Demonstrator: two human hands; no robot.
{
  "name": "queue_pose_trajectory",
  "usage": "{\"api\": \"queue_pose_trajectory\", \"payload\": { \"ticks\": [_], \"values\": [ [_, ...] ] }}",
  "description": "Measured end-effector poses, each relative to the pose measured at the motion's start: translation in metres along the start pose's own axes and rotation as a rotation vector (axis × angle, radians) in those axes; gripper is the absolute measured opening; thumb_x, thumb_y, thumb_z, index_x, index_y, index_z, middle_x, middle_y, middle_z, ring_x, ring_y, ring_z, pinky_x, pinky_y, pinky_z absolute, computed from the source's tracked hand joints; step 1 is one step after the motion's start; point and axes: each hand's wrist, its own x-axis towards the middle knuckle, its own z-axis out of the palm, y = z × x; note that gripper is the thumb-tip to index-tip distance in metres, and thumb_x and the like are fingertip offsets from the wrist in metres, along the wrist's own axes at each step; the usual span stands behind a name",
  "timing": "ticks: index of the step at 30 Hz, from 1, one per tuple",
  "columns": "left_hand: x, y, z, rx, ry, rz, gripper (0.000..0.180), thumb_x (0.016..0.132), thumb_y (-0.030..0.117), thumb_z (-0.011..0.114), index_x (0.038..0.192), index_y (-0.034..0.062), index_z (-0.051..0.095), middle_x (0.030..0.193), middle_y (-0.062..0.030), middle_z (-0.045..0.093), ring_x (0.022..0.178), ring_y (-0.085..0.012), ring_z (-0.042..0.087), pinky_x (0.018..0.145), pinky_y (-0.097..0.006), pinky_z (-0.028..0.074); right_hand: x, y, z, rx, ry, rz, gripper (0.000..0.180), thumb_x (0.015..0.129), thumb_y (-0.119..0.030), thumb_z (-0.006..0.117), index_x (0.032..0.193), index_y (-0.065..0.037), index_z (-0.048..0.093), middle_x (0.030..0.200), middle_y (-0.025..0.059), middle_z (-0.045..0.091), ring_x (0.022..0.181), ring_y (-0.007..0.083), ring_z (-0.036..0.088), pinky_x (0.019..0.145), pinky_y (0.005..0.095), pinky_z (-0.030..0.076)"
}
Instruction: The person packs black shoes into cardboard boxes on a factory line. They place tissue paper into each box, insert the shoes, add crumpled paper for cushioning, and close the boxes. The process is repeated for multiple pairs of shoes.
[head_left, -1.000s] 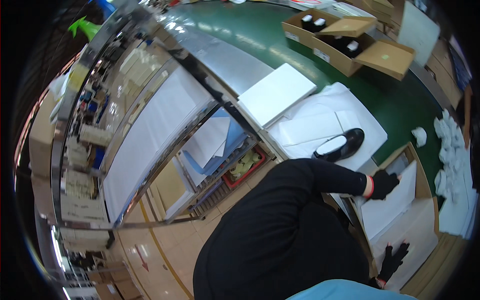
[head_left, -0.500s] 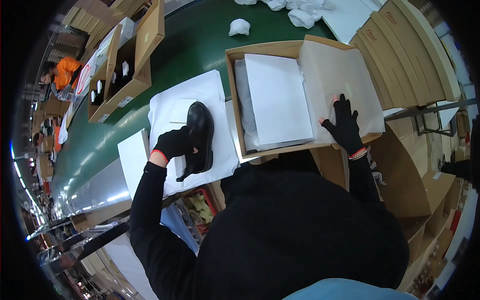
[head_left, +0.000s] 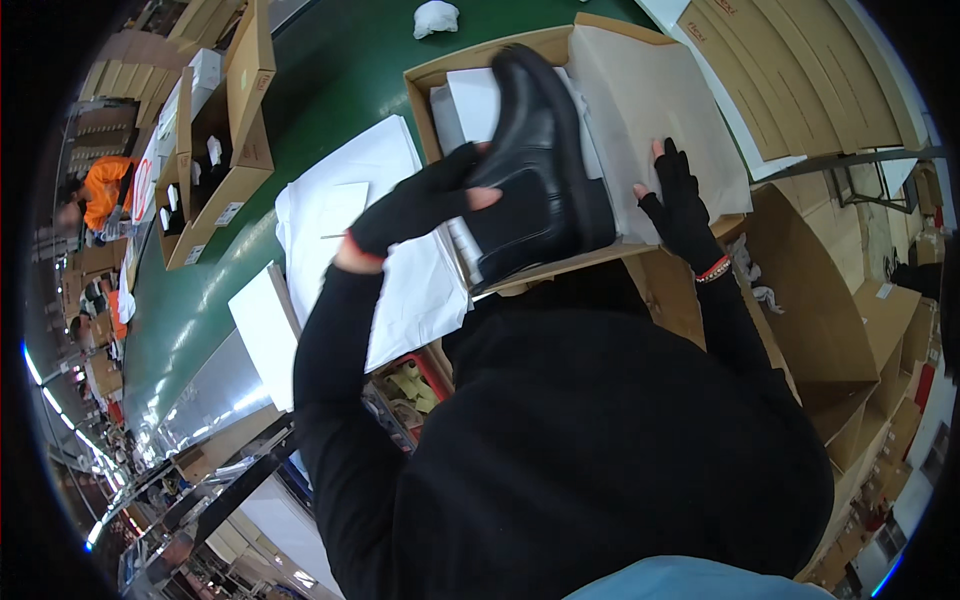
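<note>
A black ankle boot is held over the open cardboard shoebox by my left hand, whose thumb and fingers grip it near the ankle. The boot's toe points away from me, its sole toward the right. Under it, a white sheet shows inside the box. My right hand, in a black fingerless glove, lies with fingers spread on the pale wrapping paper that covers the right side of the box. Beneath the boot, part of the box's contents is hidden.
White paper sheets with a small white card lie left of the box on the green table. Another open box stands at the far left. Stacked cartons rise at the right. A person in orange is at the far left.
My left hand has lifted the boot off the white paper sheets and carried it right, over the box. My right hand stays spread on the wrapping paper. The whole view has shifted slightly.
</note>
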Motion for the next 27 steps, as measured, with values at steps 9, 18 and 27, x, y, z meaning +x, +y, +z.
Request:
{"api": "queue_pose_trajectory", "payload": {
  "ticks": [9, 18, 27],
  "values": [
    [0.084, -0.037, 0.074, 0.968, 0.133, 0.152, 0.056, 0.089, 0.042, 0.057, 0.130, 0.0039, 0.051, 0.107, -0.0162, 0.062, 0.110, -0.0312, 0.053, 0.096, -0.042, 0.037, -0.007, -0.004, 0.004, 0.127, 0.035, 0.067, 0.073, 0.091, -0.041, 0.057, 0.149, -0.012, 0.024, 0.153, 0.0193, 0.024, 0.142, 0.0407, 0.018, 0.111, 0.0568, 0.014],
    [0.080, -0.063, 0.068, 1.139, 0.454, 0.490, 0.054, 0.088, 0.045, 0.057, 0.124, 0.0052, 0.055, 0.107, -0.0119, 0.059, 0.107, -0.0292, 0.052, 0.096, -0.053, 0.031, 0.005, -0.006, -0.008, 0.114, 0.116, -0.052, 0.064, 0.091, -0.034, 0.061, 0.143, -0.007, 0.035, 0.144, 0.0182, 0.040, 0.131, 0.0368, 0.038, 0.106, 0.0448, 0.030],
    [0.084, -0.007, -0.102, 0.758, 0.746, 0.435, 0.040, 0.086, 0.033, 0.065, 0.118, 0.0105, 0.058, 0.101, -0.0101, 0.065, 0.086, -0.0261, 0.064, 0.073, -0.036, 0.050, 0.065, -0.006, -0.013, -0.043, 0.095, -0.089, 0.072, 0.093, -0.038, 0.057, 0.149, -0.008, 0.023, 0.152, 0.0159, 0.028, 0.142, 0.0393, 0.019, 0.112, 0.0556, 0.012]
  ]
}}
